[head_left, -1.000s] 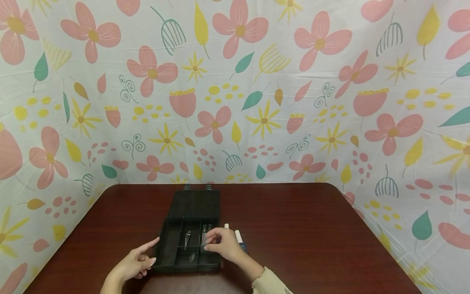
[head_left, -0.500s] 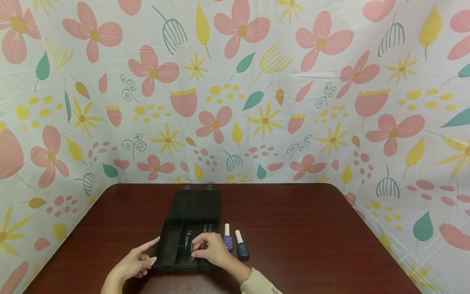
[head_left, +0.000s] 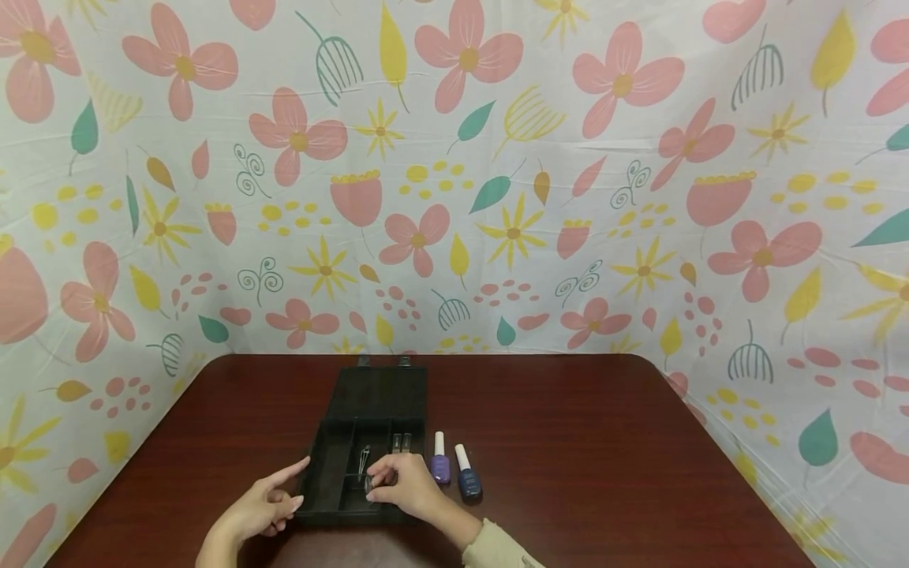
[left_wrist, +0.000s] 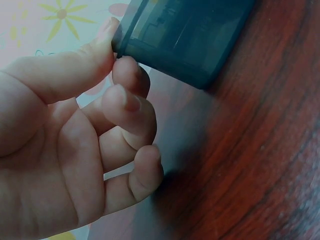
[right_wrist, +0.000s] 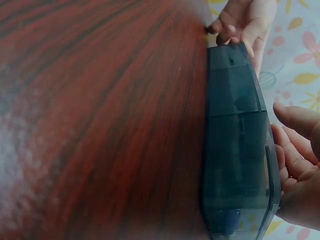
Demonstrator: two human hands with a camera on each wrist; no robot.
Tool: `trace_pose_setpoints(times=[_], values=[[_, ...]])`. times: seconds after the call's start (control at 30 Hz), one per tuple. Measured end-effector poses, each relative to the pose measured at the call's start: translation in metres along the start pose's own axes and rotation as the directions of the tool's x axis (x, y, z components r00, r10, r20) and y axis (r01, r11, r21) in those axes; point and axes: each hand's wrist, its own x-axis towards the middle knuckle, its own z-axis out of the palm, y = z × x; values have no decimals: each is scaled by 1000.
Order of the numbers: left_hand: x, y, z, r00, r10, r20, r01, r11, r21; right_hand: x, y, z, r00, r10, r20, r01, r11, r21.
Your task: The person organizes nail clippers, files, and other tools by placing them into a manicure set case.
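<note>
A dark see-through divided storage box [head_left: 334,465] lies on the table, its lid [head_left: 379,392] folded back. My left hand [head_left: 259,509] holds its front left corner, thumb and index finger at the rim in the left wrist view. My right hand [head_left: 405,483] is over the small front compartment, thumb and fingertips pinching a small clear, shiny piece [head_left: 368,483]; its exact kind is too small to tell. Nail clippers [head_left: 364,459] lie in the middle compartment just behind the fingertips. Part of the right compartments is hidden by my right hand.
Two small clear-topped items [head_left: 402,442] stick up in the right compartment. To the box's right lie a purple nail polish bottle [head_left: 440,467] and a dark blue one [head_left: 469,483], both white-capped. A flowered cloth [head_left: 497,197] hangs behind the brown table [head_left: 604,442].
My right hand has moved left and slightly forward, from the right compartment to the small front one, uncovering both polish bottles. My left hand stays at the box corner.
</note>
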Motion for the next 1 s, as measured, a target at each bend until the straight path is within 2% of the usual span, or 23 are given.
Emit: trace_pose_setpoints(times=[0.63,1.0], values=[[0,-1,-1,1000,5,14,-5,1000,-19,-2,4,-9,998,-47,-34,45,998,-40],[1,-2,-1,1000,-6,28,7,1000,-22,-11,12,-30,998,50,-39,-50,999,1]])
